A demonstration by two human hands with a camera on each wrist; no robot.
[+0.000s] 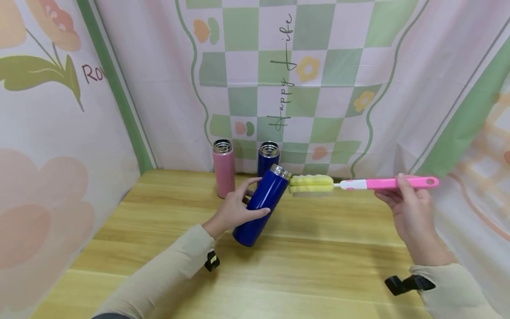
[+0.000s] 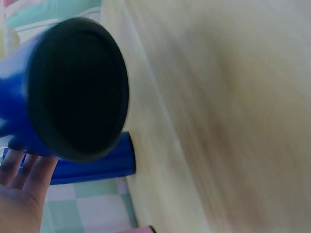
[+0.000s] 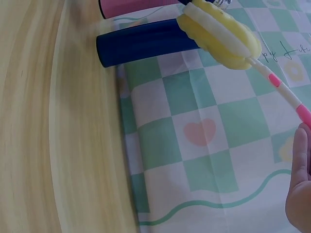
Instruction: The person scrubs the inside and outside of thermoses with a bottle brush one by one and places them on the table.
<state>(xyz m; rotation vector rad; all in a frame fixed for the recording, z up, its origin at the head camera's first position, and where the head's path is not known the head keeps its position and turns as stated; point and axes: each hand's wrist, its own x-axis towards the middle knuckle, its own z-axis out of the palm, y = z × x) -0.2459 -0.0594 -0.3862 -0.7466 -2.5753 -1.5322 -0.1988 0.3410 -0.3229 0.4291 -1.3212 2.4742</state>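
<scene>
My left hand grips a blue bottle, tilted so its uncapped metal mouth points up and right. Its dark round base faces the left wrist camera. In my right hand is a bottle brush with a pink and white handle, held level. The brush's yellow sponge head points left, its tip right by the bottle's mouth; whether it touches the rim I cannot tell. Right-hand fingers show at the edge of the right wrist view.
Behind the tilted bottle, a second blue bottle stands uncapped at the table's back. To its left a pink bottle stands upright, also uncapped. A checked curtain hangs behind the wooden table, with patterned cloth on both sides.
</scene>
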